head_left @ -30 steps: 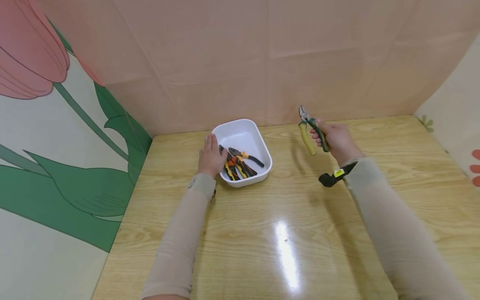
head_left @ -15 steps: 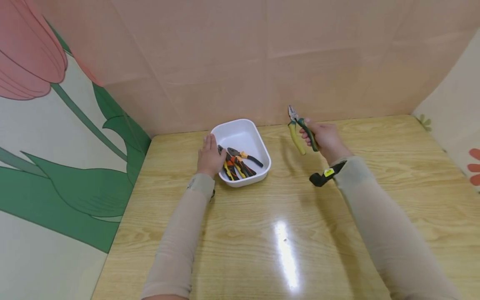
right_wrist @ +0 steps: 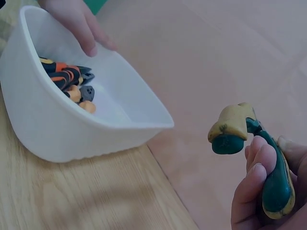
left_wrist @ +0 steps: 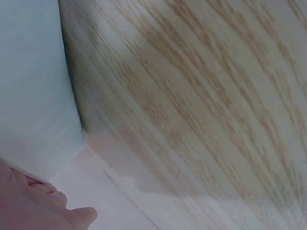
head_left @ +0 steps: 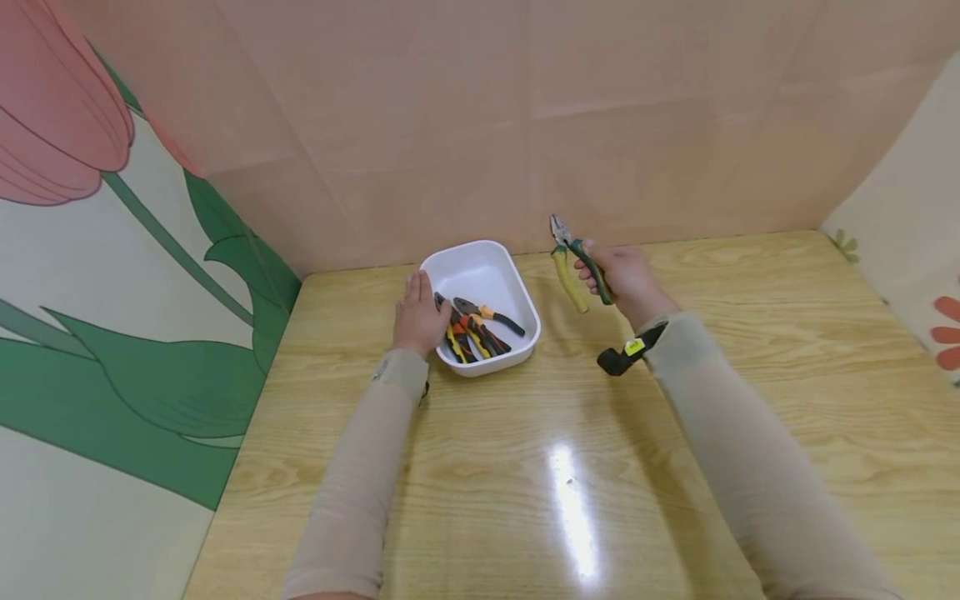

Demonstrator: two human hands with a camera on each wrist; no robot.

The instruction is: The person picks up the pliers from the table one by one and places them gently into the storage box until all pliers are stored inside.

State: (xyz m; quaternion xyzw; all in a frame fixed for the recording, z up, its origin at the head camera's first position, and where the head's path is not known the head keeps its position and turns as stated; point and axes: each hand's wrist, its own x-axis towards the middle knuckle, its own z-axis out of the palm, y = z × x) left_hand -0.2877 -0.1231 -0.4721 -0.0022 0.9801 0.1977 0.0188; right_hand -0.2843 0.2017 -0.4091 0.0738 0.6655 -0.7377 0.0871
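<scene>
From the head camera, my right hand (head_left: pixel 622 279) grips a pair of green-and-yellow pliers (head_left: pixel 573 265) by one green handle, fingers wrapped round it, the metal nose pointing up and the tool held above the wooden table (head_left: pixel 675 433), just right of the white tub (head_left: pixel 517 292). My left hand (head_left: pixel 418 315) rests flat against the tub's left rim, fingers straight and holding nothing. Inside the tub lie several more pliers (head_left: pixel 472 329) with orange, yellow and black handles.

From the left wrist camera, only the tub's pale wall (left_wrist: pixel 33 96), the table's wood grain (left_wrist: pixel 201 105) and a few fingertips (left_wrist: pixel 72 215) at the bottom edge show.

From the right wrist camera, my fingers (right_wrist: pixel 256 177) curl round the green handle (right_wrist: pixel 276 189), the yellow handle's end (right_wrist: pixel 230 122) standing free beside it. The tub (right_wrist: pixel 72 129) sits nearby on the table, my left hand's fingers (right_wrist: pixel 81 28) on its far rim.
</scene>
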